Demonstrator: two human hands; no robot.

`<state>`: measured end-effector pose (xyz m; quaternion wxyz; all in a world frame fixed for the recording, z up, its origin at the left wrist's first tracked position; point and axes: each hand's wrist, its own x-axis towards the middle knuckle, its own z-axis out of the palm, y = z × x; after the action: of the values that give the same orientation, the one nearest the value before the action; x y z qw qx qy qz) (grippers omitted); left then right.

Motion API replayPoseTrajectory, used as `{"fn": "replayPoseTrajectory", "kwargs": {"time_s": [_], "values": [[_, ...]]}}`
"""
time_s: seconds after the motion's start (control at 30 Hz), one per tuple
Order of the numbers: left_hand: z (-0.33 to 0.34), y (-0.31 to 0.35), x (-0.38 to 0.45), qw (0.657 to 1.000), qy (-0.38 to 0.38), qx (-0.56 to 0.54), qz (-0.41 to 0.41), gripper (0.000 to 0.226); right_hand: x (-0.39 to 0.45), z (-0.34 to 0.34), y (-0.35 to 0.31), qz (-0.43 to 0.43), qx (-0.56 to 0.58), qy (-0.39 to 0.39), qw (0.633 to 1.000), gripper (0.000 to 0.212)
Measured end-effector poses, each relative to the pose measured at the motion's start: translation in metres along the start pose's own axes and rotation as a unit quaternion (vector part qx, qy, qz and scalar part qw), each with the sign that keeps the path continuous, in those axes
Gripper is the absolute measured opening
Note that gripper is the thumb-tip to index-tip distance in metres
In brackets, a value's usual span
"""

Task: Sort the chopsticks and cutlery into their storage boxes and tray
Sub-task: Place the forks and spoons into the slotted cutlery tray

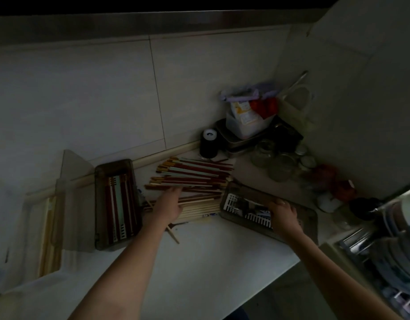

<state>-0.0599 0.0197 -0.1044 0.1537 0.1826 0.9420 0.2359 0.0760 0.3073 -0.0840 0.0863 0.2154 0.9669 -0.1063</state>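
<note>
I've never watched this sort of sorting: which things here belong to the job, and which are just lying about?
Job: chopstick pile, chopstick box, slotted tray, left hand, right hand.

Lying about: glass jars, black canister, dish rack.

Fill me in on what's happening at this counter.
A person is sorting chopsticks on a dim kitchen counter. The left hand reaches into the loose pile of chopsticks fanned out by the wall. The right hand rests on the slotted tray in the box on the right, where some cutlery seems to lie. The open box on the left already holds several red and pale chopsticks. Most of the pile is still unsorted.
</note>
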Motion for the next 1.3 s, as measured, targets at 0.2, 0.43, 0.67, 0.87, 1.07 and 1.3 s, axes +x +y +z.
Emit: {"fn": "replayPoseTrajectory", "kwargs": {"time_s": [0.2,0.43,0.67,0.87,1.07,1.3], "values": [[0.006,0.005,0.01,0.986,-0.087,0.143,-0.016,0.078,-0.001,-0.001,-0.019,-0.009,0.064,0.056,0.996,0.058],[0.016,0.007,0.01,0.972,-0.117,0.204,-0.02,0.065,0.003,-0.009,-0.066,-0.082,0.086,0.115,0.986,0.049],[0.017,0.004,0.003,0.989,-0.022,0.148,-0.003,0.053,0.023,0.002,-0.135,-0.24,0.039,0.03,0.97,0.042],[0.007,-0.011,0.005,0.998,0.038,0.054,-0.006,0.025,0.053,0.018,-0.162,-0.26,0.03,-0.097,0.96,0.037],[0.006,-0.026,0.009,0.997,0.03,0.067,-0.037,0.042,0.057,0.031,-0.159,-0.288,-0.054,-0.164,0.942,0.047],[-0.001,-0.023,0.011,0.988,0.034,0.084,-0.121,0.032,0.047,0.035,-0.164,-0.299,-0.12,-0.077,0.943,0.054]]}}
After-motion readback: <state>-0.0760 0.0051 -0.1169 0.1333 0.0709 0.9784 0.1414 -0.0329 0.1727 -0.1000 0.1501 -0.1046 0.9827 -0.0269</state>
